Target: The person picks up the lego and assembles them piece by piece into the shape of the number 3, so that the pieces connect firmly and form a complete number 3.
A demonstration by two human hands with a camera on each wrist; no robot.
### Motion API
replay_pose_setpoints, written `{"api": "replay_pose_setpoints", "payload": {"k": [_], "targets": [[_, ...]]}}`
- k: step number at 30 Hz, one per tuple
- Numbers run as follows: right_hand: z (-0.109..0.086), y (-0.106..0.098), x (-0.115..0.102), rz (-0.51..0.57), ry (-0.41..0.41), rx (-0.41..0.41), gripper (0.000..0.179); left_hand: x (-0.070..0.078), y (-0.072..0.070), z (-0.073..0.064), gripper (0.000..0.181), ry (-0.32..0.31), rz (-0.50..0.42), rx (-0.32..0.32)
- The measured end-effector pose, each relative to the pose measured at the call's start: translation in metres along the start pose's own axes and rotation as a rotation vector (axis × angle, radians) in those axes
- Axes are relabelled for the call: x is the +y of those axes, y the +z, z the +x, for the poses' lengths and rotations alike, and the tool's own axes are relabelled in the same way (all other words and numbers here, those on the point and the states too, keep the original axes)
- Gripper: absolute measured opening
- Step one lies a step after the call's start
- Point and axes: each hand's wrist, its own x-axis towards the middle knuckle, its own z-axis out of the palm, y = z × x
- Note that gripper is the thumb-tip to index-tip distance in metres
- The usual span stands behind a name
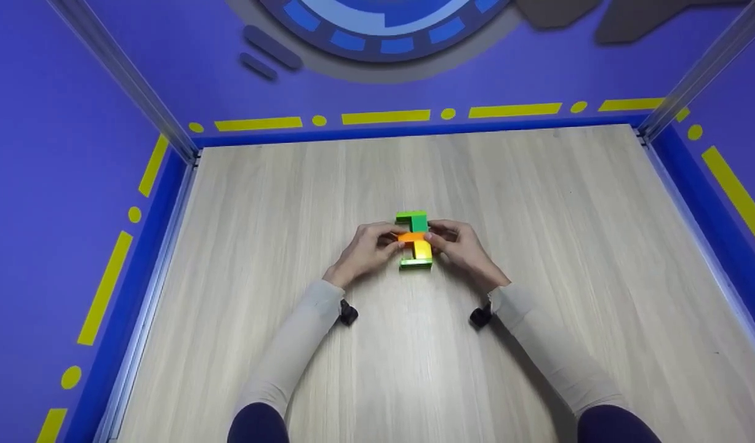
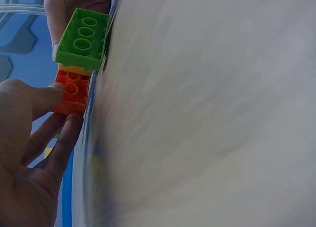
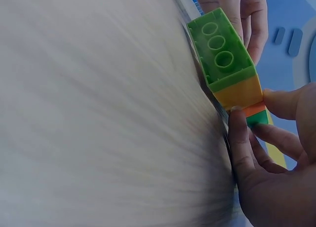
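Between my hands stands a stack of toy building bricks. From the far end it shows a light green brick (image 1: 412,215), a darker green brick (image 1: 419,224), an orange brick (image 1: 412,237), a yellow brick (image 1: 423,250) and another light green brick (image 1: 416,264). My left hand (image 1: 366,249) pinches the orange brick's left end between thumb and fingers. From the other side, my right hand (image 1: 464,245) grips the stack around the yellow and orange bricks. The near light green brick (image 3: 222,52) turns its hollow underside, with round tubes, towards both wrist cameras.
A wood-grain table (image 1: 279,203) lies under the hands. Blue panels (image 1: 389,92) with yellow markings enclose its back and sides, with metal posts (image 1: 131,74) at the corners. Each sleeve carries a small black camera (image 1: 349,314) at the wrist.
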Motion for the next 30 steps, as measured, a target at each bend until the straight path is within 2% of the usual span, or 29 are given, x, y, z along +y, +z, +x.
{"api": "replay_pose_setpoints", "payload": {"k": [5, 13, 22, 30], "targets": [[0.0001, 0.0004, 0.0008, -0.046, -0.022, 0.001, 0.047, 0.0001, 0.0001, -0.0007, 0.03, -0.003, -0.013, -0.015], [0.0003, 0.0006, 0.0006, -0.088, 0.011, 0.007, 0.047, 0.0011, -0.0008, 0.0012, 0.032, -0.028, 0.022, -0.024], [0.0004, -0.0012, 0.0039, -0.096, -0.003, -0.007, 0.049, 0.0027, -0.001, 0.0027, 0.032, -0.088, 0.017, -0.064], [0.0001, -0.0046, 0.0007, -0.081, 0.004, -0.029, 0.053, 0.0055, -0.0062, 0.003, 0.034, -0.084, 0.033, -0.097]]}}
